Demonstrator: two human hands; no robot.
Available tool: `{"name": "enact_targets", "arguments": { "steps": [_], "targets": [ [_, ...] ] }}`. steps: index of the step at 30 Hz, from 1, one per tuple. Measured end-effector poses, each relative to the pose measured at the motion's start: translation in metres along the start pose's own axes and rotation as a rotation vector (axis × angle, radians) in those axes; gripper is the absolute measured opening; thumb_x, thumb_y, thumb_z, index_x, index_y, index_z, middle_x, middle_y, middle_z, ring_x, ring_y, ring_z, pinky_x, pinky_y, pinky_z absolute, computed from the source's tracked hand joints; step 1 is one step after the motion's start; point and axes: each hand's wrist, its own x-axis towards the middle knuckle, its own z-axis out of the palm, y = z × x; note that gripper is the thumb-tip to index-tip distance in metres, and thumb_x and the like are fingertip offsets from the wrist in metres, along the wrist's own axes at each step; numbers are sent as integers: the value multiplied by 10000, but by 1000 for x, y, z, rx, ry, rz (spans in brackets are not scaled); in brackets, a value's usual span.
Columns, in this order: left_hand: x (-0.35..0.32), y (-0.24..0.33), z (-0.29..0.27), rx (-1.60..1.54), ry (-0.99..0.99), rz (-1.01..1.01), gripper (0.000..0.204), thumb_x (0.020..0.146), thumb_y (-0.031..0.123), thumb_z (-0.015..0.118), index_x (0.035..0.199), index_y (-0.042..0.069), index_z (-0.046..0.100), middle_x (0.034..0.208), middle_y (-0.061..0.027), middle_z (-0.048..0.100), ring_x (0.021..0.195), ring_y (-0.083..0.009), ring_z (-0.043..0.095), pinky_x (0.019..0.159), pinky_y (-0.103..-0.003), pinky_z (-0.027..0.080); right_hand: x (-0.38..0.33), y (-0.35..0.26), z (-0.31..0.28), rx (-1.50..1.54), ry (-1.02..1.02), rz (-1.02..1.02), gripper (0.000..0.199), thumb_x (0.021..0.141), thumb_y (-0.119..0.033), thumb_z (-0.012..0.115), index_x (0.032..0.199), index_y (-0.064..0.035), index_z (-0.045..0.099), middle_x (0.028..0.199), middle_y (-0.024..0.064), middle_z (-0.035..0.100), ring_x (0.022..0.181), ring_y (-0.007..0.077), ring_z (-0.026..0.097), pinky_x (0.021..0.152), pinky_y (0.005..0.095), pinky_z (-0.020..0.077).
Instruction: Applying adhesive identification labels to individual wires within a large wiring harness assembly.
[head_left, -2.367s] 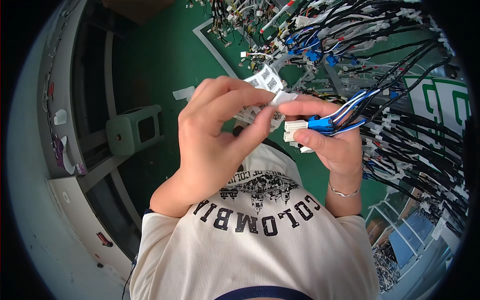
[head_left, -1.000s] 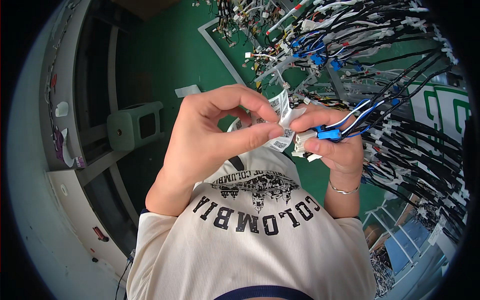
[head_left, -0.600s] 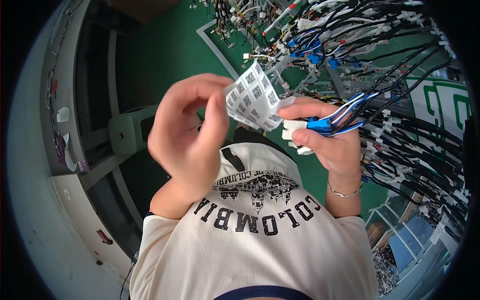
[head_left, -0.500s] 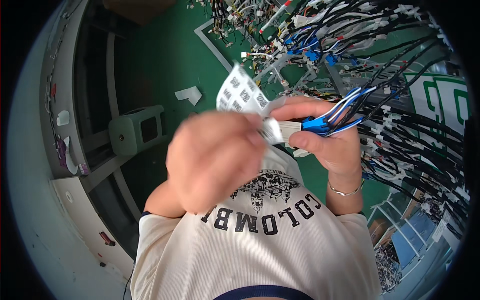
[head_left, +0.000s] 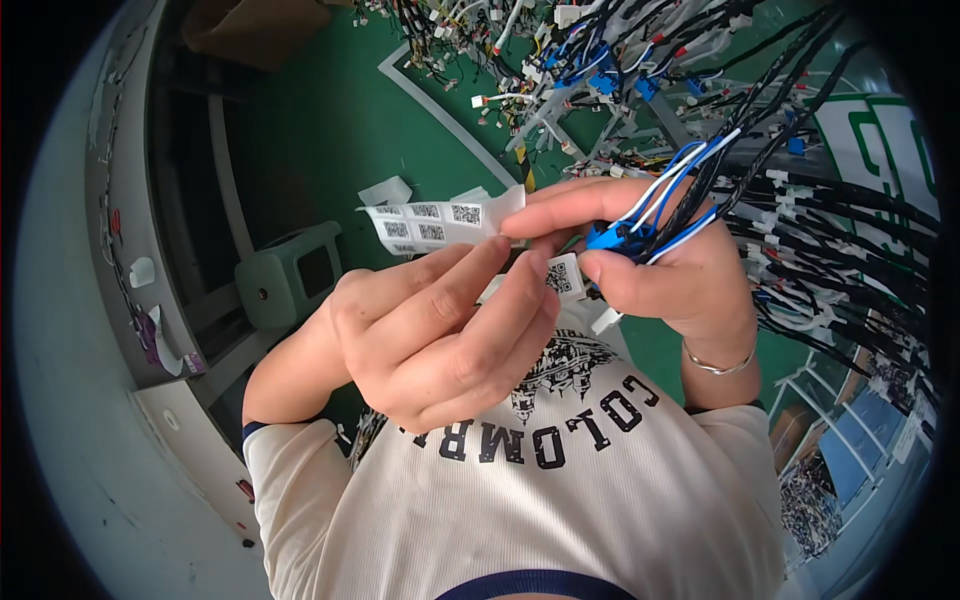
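My right hand (head_left: 670,250) is closed round a wire harness (head_left: 690,195), pinching its blue connector (head_left: 618,240) between thumb and fingers; black, blue and white wires trail from it. Below the connector sits a small white label (head_left: 562,277) with a square code. My left hand (head_left: 450,325) is closed, its bent fingertips against that label's left side; its thumb is hidden. Above those fingers a white label sheet (head_left: 440,222) with several printed codes stretches left from my right index fingertip. Which hand supports the sheet I cannot tell.
Bundles of black cables (head_left: 840,260) with white connectors hang at the right, and more wiring (head_left: 600,60) at the top. A grey-green box-shaped device (head_left: 287,275) stands at the left beside a wall. A paper scrap (head_left: 385,192) lies behind the label sheet.
The label sheet has swung down and left from a raised position. My left hand, blurred before, is now sharper, its fingertips at the small label. My right hand has shifted slightly right, keeping the harness.
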Motion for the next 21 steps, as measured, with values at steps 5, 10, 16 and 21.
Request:
{"name": "enact_targets", "arguments": {
  "steps": [5, 10, 16, 21],
  "targets": [
    [0, -1, 1, -25, -25, 19, 124, 687, 9, 638, 800, -22, 680, 869, -132, 663, 683, -221, 673, 569, -248, 583, -2, -5, 1, 38, 30, 154, 393, 804, -103, 596, 1144, 86, 657, 1107, 182, 672, 1017, 217, 638, 939, 335, 482],
    [-2, -1, -1, -6, -39, 43, 118, 685, -1, 640, 796, -22, 674, 869, -130, 659, 689, -222, 680, 585, -249, 595, -1, -7, 0, 5, 22, 137, 394, 827, -139, 606, 1152, 79, 656, 1120, 179, 674, 1032, 224, 643, 934, 339, 489],
    [0, -6, -1, 15, -76, 49, 89, 699, -20, 645, 784, -18, 673, 870, -112, 660, 703, -206, 689, 608, -240, 603, 3, -7, -2, -80, -9, 114, 383, 836, -136, 593, 1150, 73, 658, 1130, 181, 673, 1055, 236, 641, 946, 344, 487],
    [1, -5, -2, 12, -79, 64, 76, 708, -32, 648, 779, -17, 671, 865, -103, 658, 727, -209, 701, 611, -237, 611, 4, -8, -2, -98, -13, 112, 387, 835, -142, 594, 1148, 77, 657, 1128, 181, 674, 1061, 241, 641, 953, 347, 484]
  ]
}}
